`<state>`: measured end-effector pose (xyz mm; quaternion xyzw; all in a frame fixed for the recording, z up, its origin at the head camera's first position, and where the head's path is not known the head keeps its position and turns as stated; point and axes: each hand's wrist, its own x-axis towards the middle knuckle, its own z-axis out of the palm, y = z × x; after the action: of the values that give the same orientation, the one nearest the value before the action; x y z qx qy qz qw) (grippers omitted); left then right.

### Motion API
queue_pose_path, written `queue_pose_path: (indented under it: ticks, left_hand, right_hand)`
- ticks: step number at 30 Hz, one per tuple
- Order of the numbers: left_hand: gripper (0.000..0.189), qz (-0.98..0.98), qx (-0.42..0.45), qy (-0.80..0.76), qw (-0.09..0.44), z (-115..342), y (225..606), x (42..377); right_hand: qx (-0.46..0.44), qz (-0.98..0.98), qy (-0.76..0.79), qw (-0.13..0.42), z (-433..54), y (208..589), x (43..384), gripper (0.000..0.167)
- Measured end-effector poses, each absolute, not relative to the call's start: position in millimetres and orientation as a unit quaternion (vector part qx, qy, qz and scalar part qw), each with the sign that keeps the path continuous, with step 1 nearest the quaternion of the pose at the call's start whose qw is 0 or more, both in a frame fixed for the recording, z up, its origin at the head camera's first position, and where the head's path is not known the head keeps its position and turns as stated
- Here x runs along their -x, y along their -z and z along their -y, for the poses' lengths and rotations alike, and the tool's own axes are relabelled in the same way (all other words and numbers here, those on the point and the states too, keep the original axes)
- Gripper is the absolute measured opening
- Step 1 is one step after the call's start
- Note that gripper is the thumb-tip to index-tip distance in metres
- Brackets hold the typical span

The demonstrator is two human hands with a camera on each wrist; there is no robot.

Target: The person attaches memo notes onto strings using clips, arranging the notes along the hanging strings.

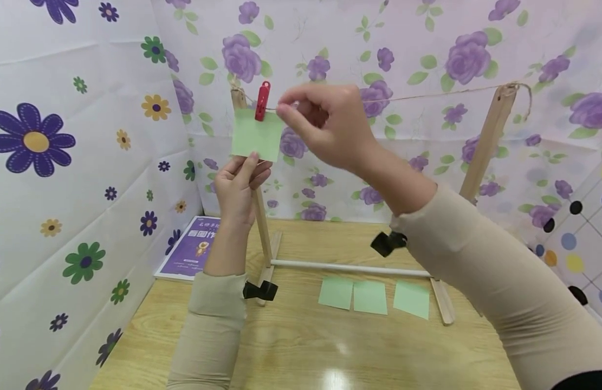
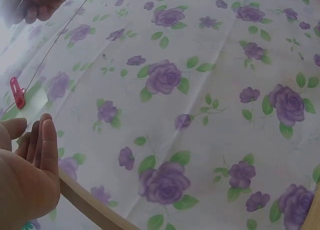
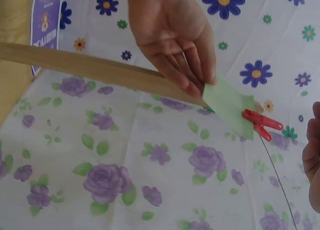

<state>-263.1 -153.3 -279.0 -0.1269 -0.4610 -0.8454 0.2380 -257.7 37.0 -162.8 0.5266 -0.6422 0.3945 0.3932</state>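
A light green paper note point(image 1: 256, 135) hangs at the left end of a thin string point(image 1: 418, 96), with a red clothespin point(image 1: 263, 101) clamped on its top edge. My left hand point(image 1: 239, 187) pinches the note's bottom edge between thumb and fingers. To the right of the clothespin is my right hand point(image 1: 330, 122), its fingers loosely bent and nothing seen between them. In the right wrist view, a gap separates that hand point(image 3: 312, 157) from the red clothespin point(image 3: 262, 121). The left wrist view shows the clothespin point(image 2: 17, 93) above my left fingertips.
Two wooden posts point(image 1: 488, 141) hold up the string, joined low down by a white rod point(image 1: 349, 267). Three green notes point(image 1: 370, 297) lie in a row on the wooden table point(image 1: 301, 346). A purple book point(image 1: 191, 249) lies at the back left, by the flowered wall cloth.
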Motion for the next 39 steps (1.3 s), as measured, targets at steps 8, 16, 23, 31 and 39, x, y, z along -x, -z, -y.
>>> queue_pose_path:
  ticks: [8, 16, 23, 31, 39]
  left_hand:
    - [0.011, 0.462, 0.133, 0.845, 0.236, 153.5, 278.3, 261.4]
    - [0.011, 0.483, 0.133, 0.833, 0.235, 153.6, 281.0, 259.3]
    - [0.013, 0.484, 0.147, 0.828, 0.241, 155.2, 284.8, 257.6]
    - [0.015, 0.487, 0.124, 0.835, 0.222, 161.0, 295.8, 251.0]
    - [0.009, 0.543, 0.150, 0.806, 0.183, 170.3, 346.4, 234.4]
  right_hand:
    - [-0.526, 0.659, -0.414, 0.342, -70.2, 211.2, 239.6, 0.010]
    - [-0.477, 0.692, -0.455, 0.293, -106.8, 265.3, 235.1, 0.015]
    - [-0.394, 0.760, -0.470, 0.216, -141.8, 321.9, 221.2, 0.020]
    - [-0.301, 0.808, -0.487, 0.139, -178.0, 369.7, 209.3, 0.016]
    - [-0.232, 0.823, -0.494, 0.156, -222.5, 408.0, 199.3, 0.017]
